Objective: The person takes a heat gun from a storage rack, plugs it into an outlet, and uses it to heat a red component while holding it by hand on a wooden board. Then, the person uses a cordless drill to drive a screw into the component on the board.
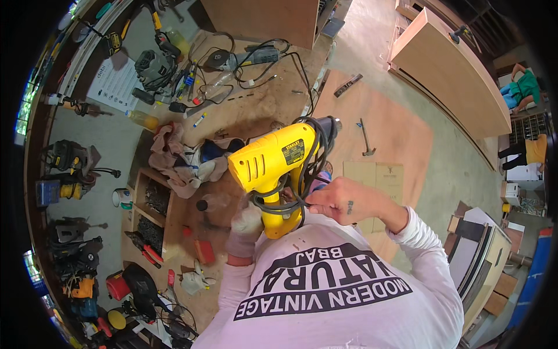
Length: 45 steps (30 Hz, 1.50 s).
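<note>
A yellow heat gun (pixel 264 160), with a dark front and metal nozzle, is raised before my chest. Its black cord (pixel 309 174) loops several times around the body and handle. My left hand (pixel 247 222), in a whitish glove, is wrapped around the handle from the left; the handle hides part of its fingers. My bare right hand (pixel 347 202) is closed, its thumb and fingertips pinching the cord just right of the handle.
The workbench (pixel 258 104) at left holds a corded grinder (pixel 244 57), crumpled cloth (pixel 186 160), a plastic bottle (pixel 215 203) and red-handled pliers (pixel 148 250). A hammer (pixel 366 138) and cardboard (pixel 372 174) lie at right. Two people are at the far right, one in a green shirt (pixel 526 87).
</note>
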### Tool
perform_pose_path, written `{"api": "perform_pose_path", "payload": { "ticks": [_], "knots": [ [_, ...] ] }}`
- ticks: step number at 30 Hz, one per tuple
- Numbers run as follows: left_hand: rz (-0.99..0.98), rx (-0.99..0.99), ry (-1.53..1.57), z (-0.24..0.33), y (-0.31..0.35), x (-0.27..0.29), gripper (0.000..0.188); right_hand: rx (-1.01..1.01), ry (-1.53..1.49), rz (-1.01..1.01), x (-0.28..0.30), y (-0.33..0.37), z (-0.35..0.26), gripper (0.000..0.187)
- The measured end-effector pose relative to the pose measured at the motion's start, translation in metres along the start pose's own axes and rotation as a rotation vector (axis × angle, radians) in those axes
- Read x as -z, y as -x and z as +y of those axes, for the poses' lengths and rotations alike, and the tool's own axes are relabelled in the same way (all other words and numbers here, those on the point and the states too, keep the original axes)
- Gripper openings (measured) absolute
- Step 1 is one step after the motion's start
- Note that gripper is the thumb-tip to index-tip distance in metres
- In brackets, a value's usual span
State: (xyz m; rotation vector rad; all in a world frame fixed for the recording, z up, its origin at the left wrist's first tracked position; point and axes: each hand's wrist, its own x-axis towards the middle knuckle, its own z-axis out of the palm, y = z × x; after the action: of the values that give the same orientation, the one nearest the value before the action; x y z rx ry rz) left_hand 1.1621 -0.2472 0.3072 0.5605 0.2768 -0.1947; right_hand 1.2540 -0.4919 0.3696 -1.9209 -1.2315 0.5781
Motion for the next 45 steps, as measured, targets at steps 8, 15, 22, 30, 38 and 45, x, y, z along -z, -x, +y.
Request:
{"api": "perform_pose_path", "payload": {
  "ticks": [8,15,22,30,38,45],
  "knots": [
    [-0.038,-0.098,-0.358,0.021,0.012,-0.028,0.065,-0.351,-1.400,0.323,0.001,-0.012,0.018,0.020],
    [0.043,-0.276,-0.516,0.016,0.009,-0.027,0.061,-0.084,-0.474,-0.121,-0.014,-0.024,-0.007,0.029],
    [0.040,-0.237,-0.629,0.014,0.007,-0.022,0.059,-0.309,-0.080,0.110,-0.004,-0.037,-0.032,0.036],
    [0.003,-0.152,-0.394,0.013,0.002,0.008,0.057,0.349,-0.213,-0.142,0.003,-0.019,-0.045,0.018],
    [0.012,-0.226,0.039,-0.001,0.007,0.066,0.061,-0.066,-1.213,0.759,-0.002,0.047,0.059,0.015],
    [-0.148,-0.215,0.344,0.010,-0.031,0.041,0.053,-0.644,-1.550,0.553,-0.115,0.010,0.130,0.046]
  ]
}}
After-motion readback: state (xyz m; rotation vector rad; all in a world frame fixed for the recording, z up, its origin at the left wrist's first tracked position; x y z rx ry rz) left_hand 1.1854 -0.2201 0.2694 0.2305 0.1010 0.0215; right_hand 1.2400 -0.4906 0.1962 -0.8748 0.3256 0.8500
